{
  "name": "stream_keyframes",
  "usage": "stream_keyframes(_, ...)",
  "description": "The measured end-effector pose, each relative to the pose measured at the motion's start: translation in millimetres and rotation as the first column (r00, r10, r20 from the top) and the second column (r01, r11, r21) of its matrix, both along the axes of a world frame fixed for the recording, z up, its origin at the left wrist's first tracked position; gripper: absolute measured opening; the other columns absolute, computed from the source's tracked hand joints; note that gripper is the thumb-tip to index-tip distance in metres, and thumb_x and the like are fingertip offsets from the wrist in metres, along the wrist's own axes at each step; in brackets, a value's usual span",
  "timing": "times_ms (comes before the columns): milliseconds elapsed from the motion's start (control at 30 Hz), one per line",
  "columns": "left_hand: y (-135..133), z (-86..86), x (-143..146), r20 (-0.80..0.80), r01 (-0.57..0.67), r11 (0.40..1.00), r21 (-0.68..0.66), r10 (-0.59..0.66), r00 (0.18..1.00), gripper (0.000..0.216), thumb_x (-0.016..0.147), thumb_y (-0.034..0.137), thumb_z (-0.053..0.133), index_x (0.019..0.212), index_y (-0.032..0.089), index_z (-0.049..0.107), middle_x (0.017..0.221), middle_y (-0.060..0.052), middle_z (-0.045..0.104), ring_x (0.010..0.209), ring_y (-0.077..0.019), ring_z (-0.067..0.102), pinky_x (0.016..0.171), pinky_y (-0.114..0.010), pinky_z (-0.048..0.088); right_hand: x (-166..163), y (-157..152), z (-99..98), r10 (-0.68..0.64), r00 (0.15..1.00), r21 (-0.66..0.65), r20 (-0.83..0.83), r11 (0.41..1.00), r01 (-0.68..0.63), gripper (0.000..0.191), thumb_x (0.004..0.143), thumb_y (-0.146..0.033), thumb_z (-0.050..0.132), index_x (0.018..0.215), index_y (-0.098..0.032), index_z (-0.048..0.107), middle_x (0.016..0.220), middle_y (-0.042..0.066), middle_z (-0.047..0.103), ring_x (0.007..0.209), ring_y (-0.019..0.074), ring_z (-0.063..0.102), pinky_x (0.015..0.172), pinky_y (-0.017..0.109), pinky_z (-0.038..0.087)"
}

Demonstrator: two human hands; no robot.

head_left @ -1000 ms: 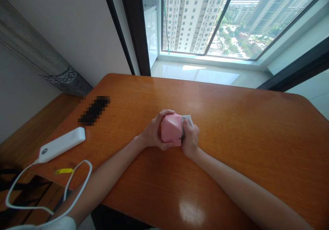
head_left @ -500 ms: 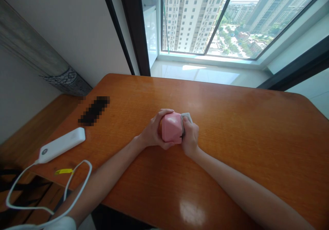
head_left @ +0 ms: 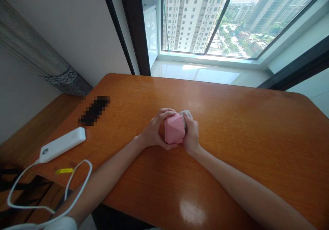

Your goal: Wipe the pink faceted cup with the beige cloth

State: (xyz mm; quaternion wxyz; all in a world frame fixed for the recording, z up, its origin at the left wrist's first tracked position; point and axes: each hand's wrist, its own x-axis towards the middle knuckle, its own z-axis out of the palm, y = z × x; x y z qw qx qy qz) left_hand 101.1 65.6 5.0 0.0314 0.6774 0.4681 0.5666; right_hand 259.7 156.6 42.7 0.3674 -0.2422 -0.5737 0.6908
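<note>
A pink faceted block (head_left: pixel 174 129) is held between both hands above the middle of the orange wooden table (head_left: pixel 244 127). My left hand (head_left: pixel 154 130) wraps its left side, fingers over the top and thumb below. My right hand (head_left: pixel 191 134) presses against its right side and also covers a small grey-white piece (head_left: pixel 185 113) that peeks out just behind the pink block. How the grey piece joins the pink block is hidden by the fingers.
A white power bank (head_left: pixel 61 144) with a white cable (head_left: pixel 77 185) and a yellow tag (head_left: pixel 63 171) lies at the table's left edge. A blurred dark object (head_left: pixel 94 110) sits beyond it. A large window (head_left: pixel 226 17) lies past the table's far edge.
The pink block has turned slightly in my hands and shifted a little right. My right hand has closed in tighter, so less of the grey piece shows.
</note>
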Motion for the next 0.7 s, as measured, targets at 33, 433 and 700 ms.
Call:
stream_keyframes(33, -0.1, -0.4, -0.2, 0.043, 0.026, 0.999, -0.038, -0.024, 0.999, 0.115, 0.069, 0.069, 0.1, 0.162, 0.028, 0.048, 0.144, -0.015, 0.064, 0.129, -0.0367, 0.07, 0.108, -0.052, 0.062, 1.0, -0.5, -1.1, -0.001, 1.0, 0.022, 0.019, 1.0, 0.0, 0.047, 0.105, -0.064, 0.059, 0.078, -0.025, 0.055, 0.07, -0.004, 0.049, 0.064, 0.0136, 0.041, 0.059, 0.028, 0.04)
stream_keyframes(433, 0.1, -2.4, -1.8, 0.073, 0.037, 0.998, -0.052, -0.033, 0.997, 0.115, 0.071, 0.077, 0.094, 0.162, 0.026, 0.047, 0.138, -0.014, 0.068, 0.118, -0.0353, 0.075, 0.1, -0.05, 0.066, 2.9, -1.8, 0.3, -0.002, 0.998, 0.074, 0.06, 0.997, -0.002, 0.05, 0.102, -0.068, 0.061, 0.077, -0.025, 0.057, 0.067, -0.004, 0.05, 0.06, 0.0137, 0.041, 0.055, 0.029, 0.036)
stream_keyframes(700, -0.6, -2.1, 0.4, -0.001, -0.026, 1.0, 0.006, 0.027, 1.0, 0.116, 0.069, 0.07, 0.099, 0.163, 0.026, 0.049, 0.146, -0.017, 0.064, 0.131, -0.0382, 0.069, 0.109, -0.054, 0.062, 0.7, 0.6, -1.0, 0.001, 1.0, -0.013, -0.004, 1.0, -0.001, 0.048, 0.104, -0.062, 0.06, 0.076, -0.024, 0.056, 0.07, -0.004, 0.05, 0.062, 0.0127, 0.042, 0.058, 0.028, 0.039)
